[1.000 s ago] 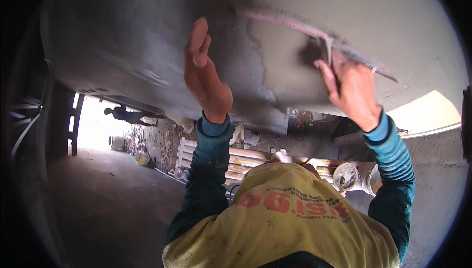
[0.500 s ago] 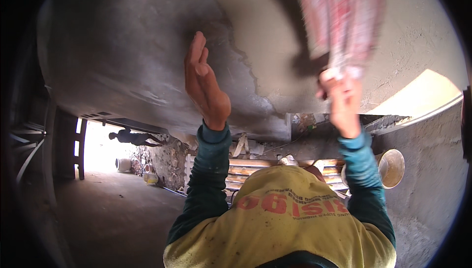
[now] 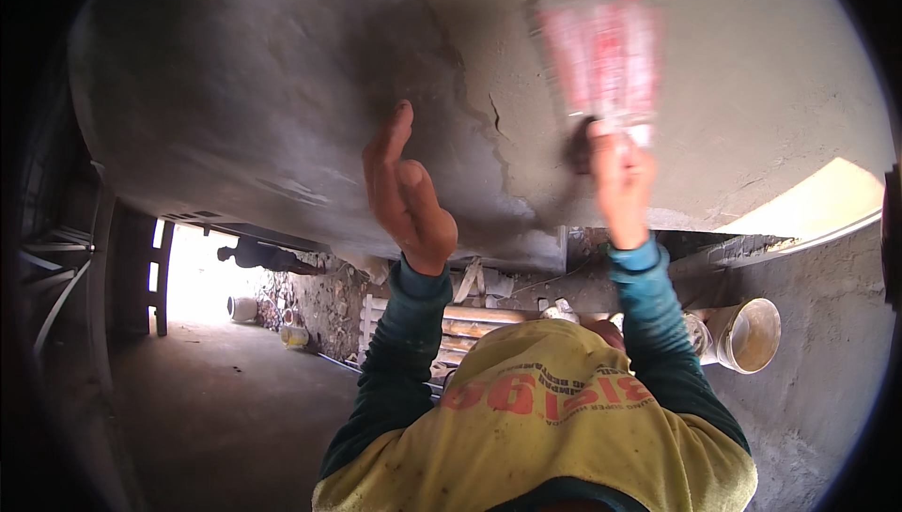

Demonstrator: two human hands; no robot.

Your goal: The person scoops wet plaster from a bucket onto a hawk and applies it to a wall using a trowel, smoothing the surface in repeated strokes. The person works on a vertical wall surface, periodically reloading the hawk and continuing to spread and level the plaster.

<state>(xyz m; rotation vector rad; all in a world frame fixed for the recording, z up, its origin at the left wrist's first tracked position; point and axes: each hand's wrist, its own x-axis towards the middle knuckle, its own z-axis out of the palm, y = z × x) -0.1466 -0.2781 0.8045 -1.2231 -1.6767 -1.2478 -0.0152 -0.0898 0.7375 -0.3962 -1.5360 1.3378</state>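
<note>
My right hand point(image 3: 624, 178) grips the narrow end of a flat, fan-shaped red-and-white tool point(image 3: 603, 56). Motion smears it, so its exact kind is unclear. It is over the light grey plaster point(image 3: 752, 61) on the wall, and I cannot tell if it touches. My left hand point(image 3: 409, 197) is raised before the darker grey part of the wall point(image 3: 254, 70), fingers stretched and slightly bent, holding nothing. Between the two plaster shades runs a ragged edge, with a short crack point(image 3: 495, 113) beside it.
Pale buckets point(image 3: 749, 335) stand at the lower right beside a rough grey wall point(image 3: 817, 343). Slatted wood point(image 3: 460, 329) lies behind my arms. Toward the bright opening at left are a person point(image 3: 268, 256), a white bucket point(image 3: 242, 308) and a yellowish container point(image 3: 294, 336) on the floor.
My right hand and the red-and-white tool have moved left, and the tool's wide end is lower in view. My left hand has shifted slightly right and down, fingers still stretched.
</note>
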